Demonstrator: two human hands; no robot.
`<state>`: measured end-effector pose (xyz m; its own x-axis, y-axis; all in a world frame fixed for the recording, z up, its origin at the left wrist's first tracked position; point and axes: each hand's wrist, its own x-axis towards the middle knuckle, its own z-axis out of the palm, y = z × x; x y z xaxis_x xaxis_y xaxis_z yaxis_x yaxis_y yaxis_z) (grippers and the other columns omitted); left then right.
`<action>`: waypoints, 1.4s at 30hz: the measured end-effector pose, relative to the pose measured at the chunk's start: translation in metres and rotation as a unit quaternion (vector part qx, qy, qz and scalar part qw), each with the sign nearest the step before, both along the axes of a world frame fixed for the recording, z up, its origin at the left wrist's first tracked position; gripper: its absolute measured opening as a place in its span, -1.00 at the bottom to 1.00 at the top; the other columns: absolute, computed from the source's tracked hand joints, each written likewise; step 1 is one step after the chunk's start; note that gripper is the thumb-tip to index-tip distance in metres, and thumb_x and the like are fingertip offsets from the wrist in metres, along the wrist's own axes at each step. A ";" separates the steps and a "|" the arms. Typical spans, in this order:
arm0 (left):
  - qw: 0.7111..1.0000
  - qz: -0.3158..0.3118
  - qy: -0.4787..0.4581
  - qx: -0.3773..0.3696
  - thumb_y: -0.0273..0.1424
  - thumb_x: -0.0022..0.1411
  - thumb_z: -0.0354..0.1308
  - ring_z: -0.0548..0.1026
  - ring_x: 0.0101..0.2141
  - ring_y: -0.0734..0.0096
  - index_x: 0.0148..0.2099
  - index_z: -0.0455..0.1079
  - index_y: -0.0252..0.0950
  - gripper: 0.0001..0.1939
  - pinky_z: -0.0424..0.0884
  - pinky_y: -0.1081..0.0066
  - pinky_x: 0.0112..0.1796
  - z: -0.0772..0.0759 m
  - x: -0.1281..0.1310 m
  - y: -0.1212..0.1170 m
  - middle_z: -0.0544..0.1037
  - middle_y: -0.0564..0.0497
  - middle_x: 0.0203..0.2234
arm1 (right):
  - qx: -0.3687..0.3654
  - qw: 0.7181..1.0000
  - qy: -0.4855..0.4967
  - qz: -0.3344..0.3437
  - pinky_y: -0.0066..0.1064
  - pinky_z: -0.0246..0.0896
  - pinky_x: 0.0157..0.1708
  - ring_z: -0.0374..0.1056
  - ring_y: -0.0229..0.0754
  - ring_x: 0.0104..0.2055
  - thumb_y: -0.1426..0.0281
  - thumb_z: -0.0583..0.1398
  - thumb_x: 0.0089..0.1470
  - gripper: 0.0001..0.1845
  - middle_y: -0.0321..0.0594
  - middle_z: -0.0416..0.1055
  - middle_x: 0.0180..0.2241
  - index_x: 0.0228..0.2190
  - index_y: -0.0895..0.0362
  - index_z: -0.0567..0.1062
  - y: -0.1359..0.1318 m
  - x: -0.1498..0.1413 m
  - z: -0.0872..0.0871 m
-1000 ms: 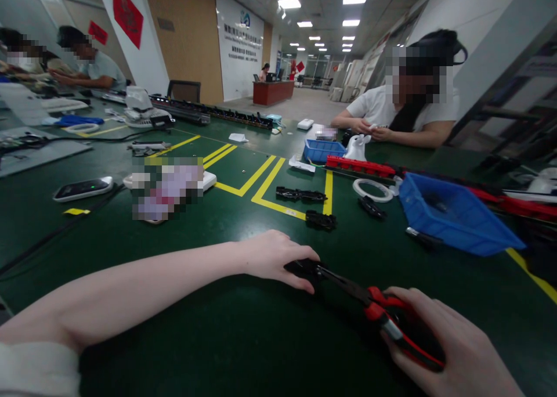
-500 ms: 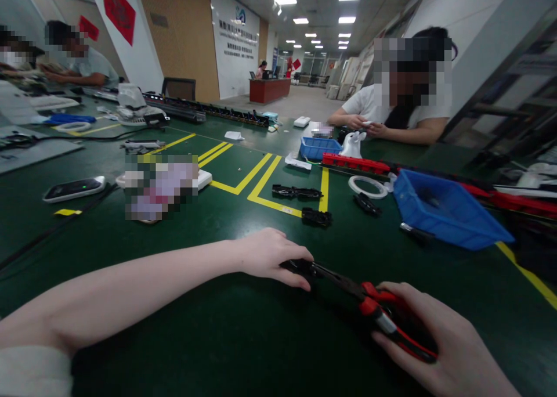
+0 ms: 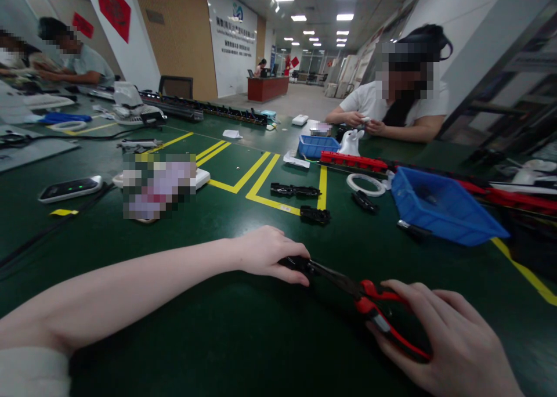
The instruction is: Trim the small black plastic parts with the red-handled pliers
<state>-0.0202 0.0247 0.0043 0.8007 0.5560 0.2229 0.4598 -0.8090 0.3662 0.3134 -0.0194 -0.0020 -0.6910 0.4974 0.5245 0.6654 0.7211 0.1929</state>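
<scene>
Green table (image 3: 183,321); left hand (image 3: 263,251) pinching small black part (image 3: 296,263) by end, right hand (image 3: 448,333) around pliers (image 3: 369,298), tips at part. Part probably light, stiff, brittle at edges; best held mid-body.

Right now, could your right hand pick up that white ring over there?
Probably not: the right hand holds the red-handled pliers, which reach to the black piece in the left hand. Nothing seems to cover the white ring, though.

Red reception desk (image 3: 267,89), carpeted floor (image 3: 300,102).
</scene>
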 end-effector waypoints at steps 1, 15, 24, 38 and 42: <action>1.000 0.001 -0.001 -0.005 0.00 0.32 0.14 0.46 -0.50 0.45 -0.03 0.44 -0.29 -0.55 0.26 0.45 -0.39 0.000 0.000 0.000 0.57 0.05 -0.41 | 0.002 1.000 -0.002 -0.001 -0.15 0.31 -0.24 0.44 -0.01 -0.27 0.21 0.25 0.06 -0.46 -0.03 0.53 -0.18 0.04 0.16 0.36 0.000 0.000 0.000; 0.999 0.030 -0.029 -0.030 -0.04 0.23 0.26 0.53 -0.35 0.38 0.06 0.39 -0.26 -0.51 0.33 0.46 -0.34 0.002 0.001 -0.003 0.59 -0.02 -0.25 | -0.064 0.998 -0.021 0.022 -0.08 0.24 -0.13 0.48 0.00 -0.26 0.08 0.16 0.17 -0.49 -0.07 0.55 -0.20 0.03 0.14 0.34 0.008 -0.008 0.008; 0.999 0.019 -0.030 -0.005 -0.06 0.25 0.26 0.53 -0.35 0.39 0.06 0.38 -0.30 -0.50 0.34 0.46 -0.31 0.002 0.001 -0.003 0.59 -0.04 -0.22 | -0.166 0.986 0.009 -0.010 -0.23 0.35 -0.30 0.46 -0.06 -0.27 0.09 0.13 0.19 -0.51 -0.09 0.53 -0.18 0.04 0.09 0.32 0.004 -0.006 -0.001; 1.000 -0.014 -0.007 0.025 -0.06 0.38 0.09 0.47 -0.44 0.40 0.00 0.45 -0.32 -0.58 0.27 0.41 -0.35 -0.002 -0.002 -0.002 0.61 0.00 -0.30 | -0.111 0.994 -0.009 0.010 -0.29 0.33 -0.37 0.45 -0.11 -0.36 0.05 0.16 0.17 -0.48 -0.08 0.54 -0.21 0.02 0.15 0.36 0.007 -0.012 0.008; 1.000 -0.015 -0.006 0.026 -0.06 0.38 0.08 0.46 -0.47 0.40 -0.02 0.46 -0.31 -0.58 0.26 0.41 -0.36 -0.001 -0.002 -0.002 0.60 0.01 -0.36 | -0.090 0.996 -0.013 0.007 -0.25 0.34 -0.31 0.45 -0.07 -0.29 0.03 0.15 0.19 -0.46 -0.03 0.52 -0.18 0.02 0.18 0.35 0.007 -0.011 0.006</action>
